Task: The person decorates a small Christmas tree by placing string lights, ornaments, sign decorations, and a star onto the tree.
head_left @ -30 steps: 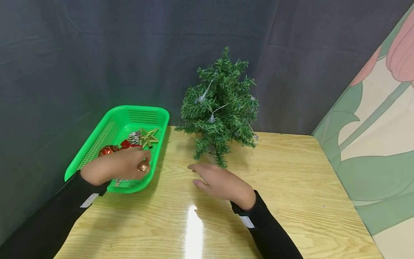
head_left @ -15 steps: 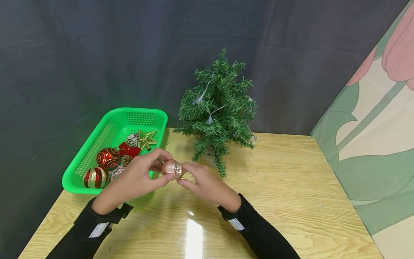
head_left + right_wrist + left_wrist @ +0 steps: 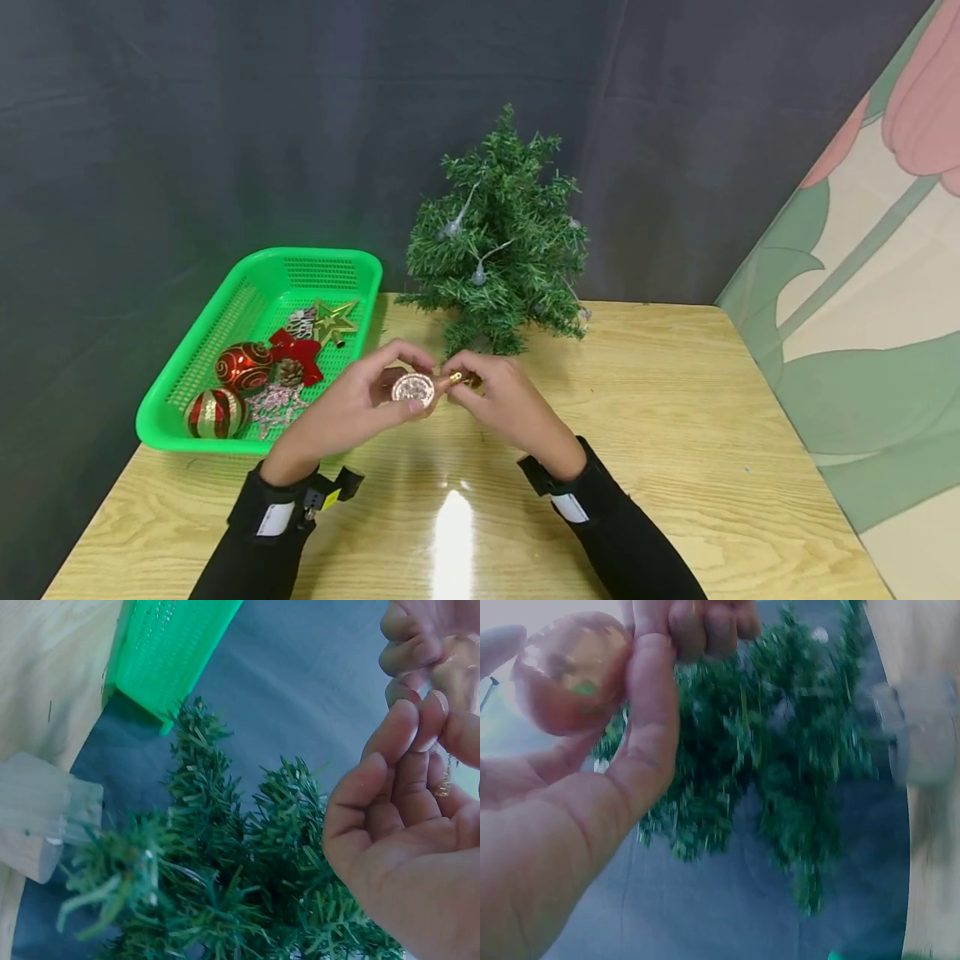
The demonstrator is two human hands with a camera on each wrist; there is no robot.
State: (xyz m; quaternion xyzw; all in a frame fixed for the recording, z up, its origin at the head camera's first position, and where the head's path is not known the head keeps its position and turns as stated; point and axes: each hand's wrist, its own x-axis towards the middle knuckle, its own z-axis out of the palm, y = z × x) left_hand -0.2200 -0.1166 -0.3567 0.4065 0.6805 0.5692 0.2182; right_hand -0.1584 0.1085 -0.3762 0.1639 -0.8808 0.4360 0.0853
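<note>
A shiny rose-gold Christmas bauble (image 3: 413, 390) is held above the table between my two hands, its glittery round face turned up. My left hand (image 3: 358, 408) grips the ball with thumb and fingers, and the left wrist view shows the smooth side of the bauble (image 3: 570, 697). At the ball's right side, my right hand (image 3: 519, 407) pinches the gold cap and loop (image 3: 454, 378) between thumb and fingertips. In the right wrist view some gold string (image 3: 445, 780) hangs by the right fingers. Just behind the hands stands a small green Christmas tree (image 3: 498, 233).
A green basket (image 3: 321, 272) at left holds a red bauble (image 3: 243, 365), striped bauble (image 3: 216, 413), gold star (image 3: 335, 322), red bow (image 3: 296, 348) and pinecone (image 3: 288, 372). Grey bulbs (image 3: 478, 273) hang on the tree. A dark curtain (image 3: 300, 125) closes the back.
My left hand has carried the bauble from over the basket rightward to the table's middle. The right hand has met it and now pinches its gold cap; the ball has turned.
</note>
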